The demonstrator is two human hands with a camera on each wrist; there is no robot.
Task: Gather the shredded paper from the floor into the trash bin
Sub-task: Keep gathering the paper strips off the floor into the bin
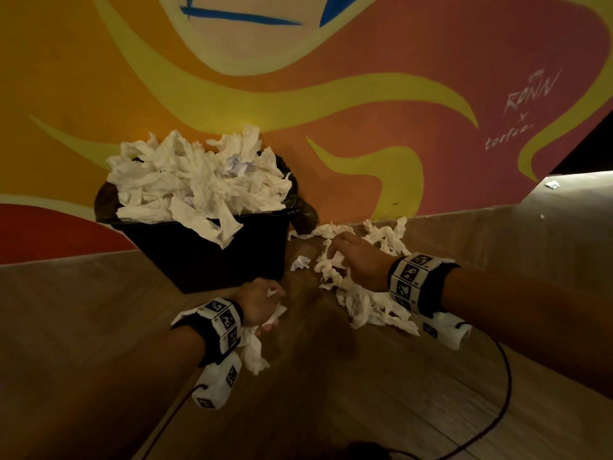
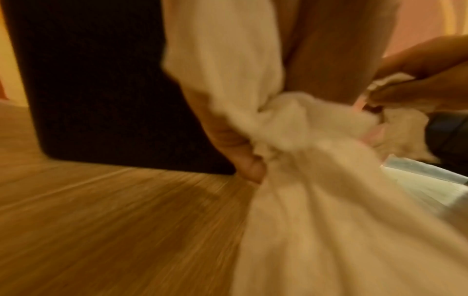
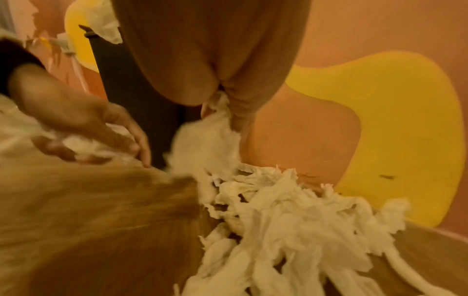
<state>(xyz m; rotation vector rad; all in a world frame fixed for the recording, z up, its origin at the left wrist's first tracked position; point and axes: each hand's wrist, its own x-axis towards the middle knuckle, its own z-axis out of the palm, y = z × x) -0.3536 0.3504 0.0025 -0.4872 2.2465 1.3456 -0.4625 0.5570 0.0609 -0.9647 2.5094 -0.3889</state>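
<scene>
A black trash bin (image 1: 212,257) stands against the wall, heaped over its rim with white shredded paper (image 1: 199,180). More shredded paper (image 1: 361,303) lies strewn on the wooden floor to the bin's right. My left hand (image 1: 262,303) hovers just in front of the bin and grips a bunch of paper strips (image 2: 291,128) that hang down below the wrist. My right hand (image 1: 351,260) reaches into the floor pile, fingers curled round a clump of paper (image 3: 210,136).
A painted orange and yellow wall (image 1: 331,94) rises right behind the bin. A small crumpled scrap (image 1: 300,262) lies between bin and pile. A black cable (image 1: 497,386) loops over the floor at the lower right. Another scrap (image 1: 552,184) lies far right.
</scene>
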